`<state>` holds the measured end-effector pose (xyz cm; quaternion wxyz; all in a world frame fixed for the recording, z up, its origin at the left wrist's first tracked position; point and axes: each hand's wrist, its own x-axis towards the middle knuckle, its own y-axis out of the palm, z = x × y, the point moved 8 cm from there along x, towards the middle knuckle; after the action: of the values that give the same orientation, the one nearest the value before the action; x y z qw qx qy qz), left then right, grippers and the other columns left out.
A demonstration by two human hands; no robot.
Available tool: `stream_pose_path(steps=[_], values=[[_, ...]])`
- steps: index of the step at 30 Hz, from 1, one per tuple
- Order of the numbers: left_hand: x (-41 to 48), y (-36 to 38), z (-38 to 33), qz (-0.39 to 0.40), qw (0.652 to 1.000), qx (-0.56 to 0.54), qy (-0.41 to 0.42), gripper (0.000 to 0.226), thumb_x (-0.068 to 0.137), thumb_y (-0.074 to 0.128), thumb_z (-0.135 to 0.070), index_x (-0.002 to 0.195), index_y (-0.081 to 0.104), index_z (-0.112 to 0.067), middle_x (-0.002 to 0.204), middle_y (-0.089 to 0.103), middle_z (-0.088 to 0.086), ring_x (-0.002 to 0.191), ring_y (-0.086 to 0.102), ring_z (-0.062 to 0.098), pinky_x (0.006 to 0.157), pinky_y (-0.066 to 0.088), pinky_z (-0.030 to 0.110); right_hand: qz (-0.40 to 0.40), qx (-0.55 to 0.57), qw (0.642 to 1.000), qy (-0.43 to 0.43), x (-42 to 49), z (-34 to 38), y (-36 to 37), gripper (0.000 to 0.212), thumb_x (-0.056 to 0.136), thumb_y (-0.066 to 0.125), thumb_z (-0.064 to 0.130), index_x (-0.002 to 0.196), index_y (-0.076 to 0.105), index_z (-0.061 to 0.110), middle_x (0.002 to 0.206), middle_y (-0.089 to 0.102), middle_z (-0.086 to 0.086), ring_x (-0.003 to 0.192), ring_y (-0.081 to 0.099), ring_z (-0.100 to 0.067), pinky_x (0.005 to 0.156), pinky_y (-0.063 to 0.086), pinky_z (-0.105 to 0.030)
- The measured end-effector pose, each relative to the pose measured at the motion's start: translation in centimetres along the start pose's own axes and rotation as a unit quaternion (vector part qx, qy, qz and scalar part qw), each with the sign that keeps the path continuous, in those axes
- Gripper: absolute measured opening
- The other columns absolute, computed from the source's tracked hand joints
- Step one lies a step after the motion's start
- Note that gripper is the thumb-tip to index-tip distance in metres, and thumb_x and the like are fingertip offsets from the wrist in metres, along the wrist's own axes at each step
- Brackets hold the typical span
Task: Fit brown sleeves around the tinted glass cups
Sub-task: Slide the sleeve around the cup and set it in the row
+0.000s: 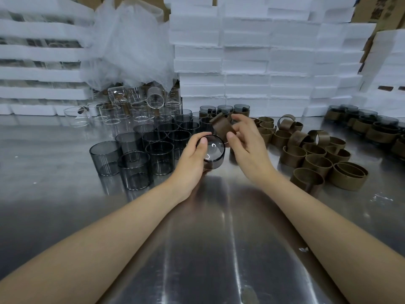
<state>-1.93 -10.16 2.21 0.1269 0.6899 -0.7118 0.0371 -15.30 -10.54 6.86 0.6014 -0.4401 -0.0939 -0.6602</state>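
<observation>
My left hand [192, 163] grips a tinted glass cup [213, 151] at the middle of the steel table [208, 238], tilted so its round base faces me. My right hand [247, 145] holds a brown sleeve [221, 127] just above and behind the cup, pinched between thumb and fingers. The sleeve is apart from the cup's wall. Several bare tinted cups [135, 159] stand grouped to the left. A heap of loose brown sleeves [315, 154] lies to the right.
Cups wearing sleeves [368, 128] stand at the far right, and a few more [225, 110] behind my hands. Clear glass cups [131, 108] sit at the back left under a plastic bag [129, 42]. Stacked white foam trays [263, 58] wall off the back.
</observation>
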Motion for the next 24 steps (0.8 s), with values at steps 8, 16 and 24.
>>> stream_pose_path(steps=[8, 16, 24], values=[[0.3, 0.0, 0.1, 0.013, 0.999, 0.031, -0.004, 0.031, 0.107, 0.035, -0.025, 0.131, 0.052, -0.017, 0.131, 0.060, 0.009, 0.126, 0.052, 0.031, 0.107, 0.042, 0.055, -0.005, 0.125, 0.988, 0.095, -0.2, -0.8, 0.2, 0.020, 0.103, 0.044, 0.015, 0.100, 0.064, 0.016, 0.100, 0.069, -0.007, 0.095, 0.065, -0.020, 0.086, 0.051, -0.034], [-0.1, 0.2, 0.0, 0.011, 0.999, -0.030, -0.019, 0.051, 0.103, 0.021, -0.049, 0.125, 0.053, -0.016, 0.111, 0.065, 0.019, 0.093, 0.055, 0.030, 0.077, 0.041, 0.040, -0.032, 0.064, 0.997, 0.029, -0.4, 0.6, 0.1, 0.029, 0.097, 0.045, 0.003, 0.111, 0.065, 0.019, 0.098, 0.071, 0.006, 0.091, 0.067, -0.007, 0.080, 0.052, -0.022], [-0.1, 1.1, 0.5, 0.077, 0.996, 0.047, -0.023, 0.055, 0.075, 0.066, -0.044, 0.124, 0.051, -0.022, 0.130, 0.058, 0.010, 0.124, 0.055, 0.019, 0.111, 0.040, 0.040, -0.040, 0.015, 0.999, -0.011, -0.6, 1.6, -0.3, 0.032, 0.094, 0.050, 0.003, 0.117, 0.069, 0.014, 0.092, 0.071, 0.008, 0.075, 0.064, 0.007, 0.071, 0.046, -0.007]])
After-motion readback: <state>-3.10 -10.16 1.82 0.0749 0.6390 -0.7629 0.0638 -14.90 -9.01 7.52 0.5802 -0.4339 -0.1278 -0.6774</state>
